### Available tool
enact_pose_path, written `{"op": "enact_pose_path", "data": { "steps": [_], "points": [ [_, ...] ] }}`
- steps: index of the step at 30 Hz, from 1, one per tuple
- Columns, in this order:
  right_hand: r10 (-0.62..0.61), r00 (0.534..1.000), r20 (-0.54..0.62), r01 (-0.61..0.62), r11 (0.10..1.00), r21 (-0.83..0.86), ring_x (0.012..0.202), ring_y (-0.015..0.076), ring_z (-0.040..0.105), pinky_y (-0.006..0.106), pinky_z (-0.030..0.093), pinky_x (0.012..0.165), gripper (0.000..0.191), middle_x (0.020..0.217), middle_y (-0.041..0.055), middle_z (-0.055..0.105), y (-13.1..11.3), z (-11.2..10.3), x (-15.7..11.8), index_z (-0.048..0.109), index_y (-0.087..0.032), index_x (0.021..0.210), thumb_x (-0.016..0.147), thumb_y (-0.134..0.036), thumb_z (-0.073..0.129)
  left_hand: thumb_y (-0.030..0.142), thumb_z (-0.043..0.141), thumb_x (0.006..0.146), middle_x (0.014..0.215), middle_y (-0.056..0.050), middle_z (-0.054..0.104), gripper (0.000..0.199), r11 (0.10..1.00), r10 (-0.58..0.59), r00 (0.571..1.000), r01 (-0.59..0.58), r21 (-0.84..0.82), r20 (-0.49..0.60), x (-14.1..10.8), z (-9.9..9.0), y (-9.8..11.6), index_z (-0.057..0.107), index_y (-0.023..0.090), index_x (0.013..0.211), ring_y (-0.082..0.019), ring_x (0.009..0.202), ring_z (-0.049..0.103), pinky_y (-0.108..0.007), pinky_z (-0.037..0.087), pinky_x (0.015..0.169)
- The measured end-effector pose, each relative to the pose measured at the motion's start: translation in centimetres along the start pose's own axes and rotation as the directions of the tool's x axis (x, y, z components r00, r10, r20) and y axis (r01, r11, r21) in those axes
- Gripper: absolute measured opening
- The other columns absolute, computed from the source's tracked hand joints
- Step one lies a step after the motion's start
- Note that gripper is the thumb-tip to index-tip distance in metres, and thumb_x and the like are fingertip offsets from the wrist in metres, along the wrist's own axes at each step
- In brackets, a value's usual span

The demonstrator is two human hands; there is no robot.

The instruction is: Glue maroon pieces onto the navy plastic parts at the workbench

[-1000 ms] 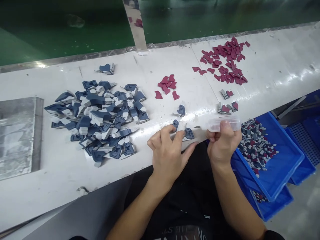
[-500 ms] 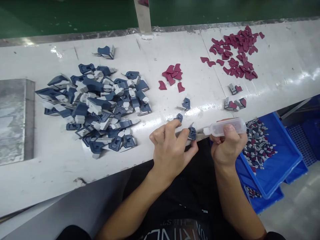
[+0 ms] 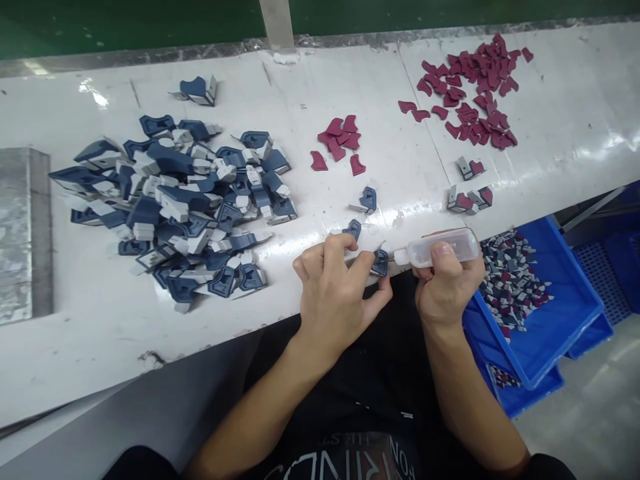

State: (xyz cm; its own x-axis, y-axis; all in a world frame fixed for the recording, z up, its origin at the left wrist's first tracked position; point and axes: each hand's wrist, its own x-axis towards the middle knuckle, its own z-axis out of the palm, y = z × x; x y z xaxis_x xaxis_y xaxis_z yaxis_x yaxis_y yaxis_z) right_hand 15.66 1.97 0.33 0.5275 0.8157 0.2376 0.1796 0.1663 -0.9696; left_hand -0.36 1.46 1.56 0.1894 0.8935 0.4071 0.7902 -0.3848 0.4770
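My left hand (image 3: 336, 290) pinches a small navy and grey plastic part (image 3: 380, 262) at the table's front edge, with its recessed face turned to the right. In my right hand (image 3: 447, 283) lies a translucent squeeze bottle (image 3: 443, 247), held sideways with the thumb on top. Its nozzle tip points left and meets or nearly meets the recess of the part; I cannot tell which. Just beyond my left fingers lies another navy part (image 3: 353, 229), partly hidden. A further navy and grey part (image 3: 369, 200) sits behind it.
A large heap of navy and grey parts (image 3: 190, 180) covers the left of the white table. Maroon flat pieces lie in a small group (image 3: 337, 139) and a bigger pile (image 3: 483, 87). Parts with maroon inserts (image 3: 470, 199) stand at right. Blue bins (image 3: 565, 320) sit below; a metal block (image 3: 43, 233) stands left.
The nozzle has come closer to the navy part's recess. Both hands keep their hold, and the whole view has shifted slightly.
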Motion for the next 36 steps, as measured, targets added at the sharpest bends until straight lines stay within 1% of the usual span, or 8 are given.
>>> {"op": "enact_pose_path", "data": {
  "steps": [4, 8, 13, 16, 21, 27, 29, 36],
  "points": [
    [-0.023, 1.0, 0.018, 0.024, 0.998, -0.051, 0.054, 0.0137, 0.043, 0.03, 0.038, 0.051, 0.033, 0.068, -0.0046, 0.048, -0.4, 0.0, -0.1, 0.058, -0.025, 0.081, 0.096, -0.047, 0.078, 0.031, 0.083, 0.091, 0.118, -0.014, 0.065, 0.011, 1.0, 0.002, 1.0, -0.002, -0.019, 0.003, 0.0, 0.0, -0.1, 0.081, 0.022, 0.096, -0.032, 0.109, 0.048, -0.044, 0.036, 0.089],
    [-0.048, 0.996, 0.069, 0.055, 0.994, -0.092, 0.054, 0.0149, 0.044, 0.032, 0.038, 0.052, 0.029, 0.066, -0.0049, 0.047, -1.1, -0.5, 0.1, 0.057, -0.025, 0.08, 0.096, -0.04, 0.075, 0.031, 0.085, 0.09, 0.118, -0.013, 0.065, 0.011, 1.0, -0.001, 1.0, 0.001, -0.023, 0.001, 0.0, 0.0, -0.1, 0.08, 0.022, 0.095, -0.032, 0.11, 0.047, -0.044, 0.035, 0.09],
    [-0.186, 0.979, 0.084, 0.201, 0.949, -0.241, 0.055, 0.0156, 0.042, 0.031, 0.035, 0.052, 0.026, 0.063, -0.004, 0.047, -2.4, -1.0, 0.7, 0.054, -0.026, 0.073, 0.093, -0.029, 0.071, 0.032, 0.086, 0.09, 0.118, -0.013, 0.065, 0.012, 1.0, -0.006, 1.0, 0.006, -0.016, 0.001, 0.0, 0.0, -0.1, 0.08, 0.022, 0.094, -0.031, 0.108, 0.047, -0.044, 0.033, 0.089],
    [-0.225, 0.971, 0.085, 0.241, 0.926, -0.291, 0.055, 0.0155, 0.04, 0.031, 0.035, 0.052, 0.025, 0.062, -0.0042, 0.045, -3.0, -1.1, 0.9, 0.053, -0.026, 0.072, 0.091, -0.026, 0.07, 0.032, 0.086, 0.089, 0.117, -0.013, 0.064, 0.013, 1.0, -0.002, 1.0, 0.002, -0.026, 0.002, 0.1, 0.1, -0.1, 0.079, 0.022, 0.094, -0.031, 0.108, 0.047, -0.044, 0.033, 0.09],
    [-0.25, 0.968, 0.036, 0.247, 0.912, -0.327, 0.056, 0.0152, 0.043, 0.031, 0.038, 0.053, 0.024, 0.066, -0.0041, 0.047, -3.0, -0.8, 0.8, 0.052, -0.026, 0.076, 0.093, -0.026, 0.069, 0.03, 0.087, 0.088, 0.116, -0.012, 0.065, 0.013, 1.0, 0.003, 1.0, -0.003, -0.017, -0.006, 0.1, 0.1, -0.1, 0.079, 0.022, 0.095, -0.03, 0.109, 0.048, -0.044, 0.033, 0.09],
    [-0.278, 0.961, -0.016, 0.253, 0.896, -0.364, 0.057, 0.0172, 0.047, 0.032, 0.04, 0.053, 0.026, 0.068, -0.0024, 0.05, -2.2, -0.1, 1.0, 0.054, -0.026, 0.08, 0.1, -0.034, 0.069, 0.028, 0.086, 0.088, 0.117, -0.012, 0.065, 0.012, 1.0, -0.001, 1.0, 0.001, -0.024, -0.006, 0.0, 0.1, -0.2, 0.079, 0.021, 0.096, -0.03, 0.109, 0.048, -0.043, 0.033, 0.09],
    [-0.276, 0.961, -0.024, 0.25, 0.902, -0.352, 0.058, 0.0177, 0.048, 0.033, 0.042, 0.053, 0.027, 0.069, -0.0019, 0.051, -1.9, 0.2, 1.1, 0.054, -0.027, 0.081, 0.101, -0.036, 0.069, 0.028, 0.087, 0.087, 0.118, -0.012, 0.065, 0.013, 1.0, 0.0, 1.0, 0.0, -0.025, -0.01, 0.0, 0.1, -0.2, 0.079, 0.021, 0.096, -0.03, 0.109, 0.048, -0.043, 0.034, 0.09],
    [-0.248, 0.966, -0.071, 0.22, 0.936, -0.274, 0.056, 0.0162, 0.046, 0.033, 0.043, 0.053, 0.027, 0.069, -0.0032, 0.048, -0.8, 1.0, 1.0, 0.053, -0.027, 0.082, 0.1, -0.038, 0.07, 0.028, 0.086, 0.089, 0.117, -0.013, 0.066, 0.013, 1.0, 0.011, 1.0, -0.012, -0.025, -0.013, 0.1, 0.1, -0.2, 0.08, 0.02, 0.096, -0.03, 0.109, 0.049, -0.044, 0.035, 0.09]
  ]
}}
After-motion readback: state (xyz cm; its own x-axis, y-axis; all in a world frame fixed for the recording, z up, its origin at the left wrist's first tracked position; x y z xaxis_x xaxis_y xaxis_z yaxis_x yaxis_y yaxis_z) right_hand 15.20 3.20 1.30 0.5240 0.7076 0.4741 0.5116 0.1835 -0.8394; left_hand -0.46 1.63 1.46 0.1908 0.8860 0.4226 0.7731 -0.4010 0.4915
